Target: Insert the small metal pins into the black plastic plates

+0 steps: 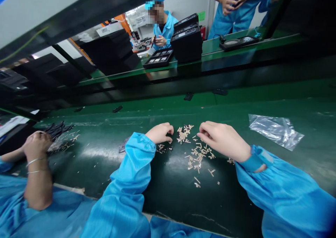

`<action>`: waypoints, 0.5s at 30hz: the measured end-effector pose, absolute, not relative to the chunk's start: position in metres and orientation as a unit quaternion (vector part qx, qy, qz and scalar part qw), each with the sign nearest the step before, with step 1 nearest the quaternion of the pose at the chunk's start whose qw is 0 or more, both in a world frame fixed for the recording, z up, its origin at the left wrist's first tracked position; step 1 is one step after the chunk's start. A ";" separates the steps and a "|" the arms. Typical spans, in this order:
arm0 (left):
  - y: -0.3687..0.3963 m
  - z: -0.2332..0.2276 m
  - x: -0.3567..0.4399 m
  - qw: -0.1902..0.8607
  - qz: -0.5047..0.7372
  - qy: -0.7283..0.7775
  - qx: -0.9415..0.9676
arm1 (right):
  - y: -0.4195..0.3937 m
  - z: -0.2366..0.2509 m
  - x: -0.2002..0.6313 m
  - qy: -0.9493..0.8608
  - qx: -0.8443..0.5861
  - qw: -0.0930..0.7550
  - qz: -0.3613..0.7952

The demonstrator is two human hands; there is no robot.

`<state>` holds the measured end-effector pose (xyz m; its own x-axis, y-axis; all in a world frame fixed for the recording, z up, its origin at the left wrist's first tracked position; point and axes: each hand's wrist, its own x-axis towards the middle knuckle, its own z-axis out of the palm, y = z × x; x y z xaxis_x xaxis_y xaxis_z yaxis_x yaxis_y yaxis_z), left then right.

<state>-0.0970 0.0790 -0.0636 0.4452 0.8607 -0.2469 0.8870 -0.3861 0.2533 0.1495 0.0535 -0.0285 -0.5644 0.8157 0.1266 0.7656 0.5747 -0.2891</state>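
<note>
On the green work surface (162, 182) lies a heap of small tan and dark cut pieces (183, 133), between my two hands. My left hand (159, 133) is left of the heap, its fingers loosely curled and the thumb apart from them, with nothing visible between. A few small dark bits (161, 148) lie just below it. To the heap's right, my right hand (222, 138) has thumb and fingertips drawn together; whatever they may hold is too small to make out. Looser tan strips (201, 156) are scattered below the fingertips of my right hand. Beside my left sleeve is a dark flat part (122, 146), partly covered.
Clear plastic bags (277, 131) lie at right. Small black parts (189, 96) rest along the back. At left, a co-worker's hands (38, 143) are by a pile of black strips (59, 130). Beyond the dark shelf rail stand stacked black trays (187, 44) and other people.
</note>
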 end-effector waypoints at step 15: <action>0.057 -0.063 -0.111 0.254 0.077 0.530 0.806 | 0.049 -0.032 0.142 -0.890 -0.433 0.095 0.108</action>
<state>-0.1111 0.0569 -0.0629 0.4272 0.8925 -0.1447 0.8137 -0.3097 0.4919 0.1417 0.0493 -0.0318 -0.6061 0.7917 0.0764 0.7507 0.6011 -0.2741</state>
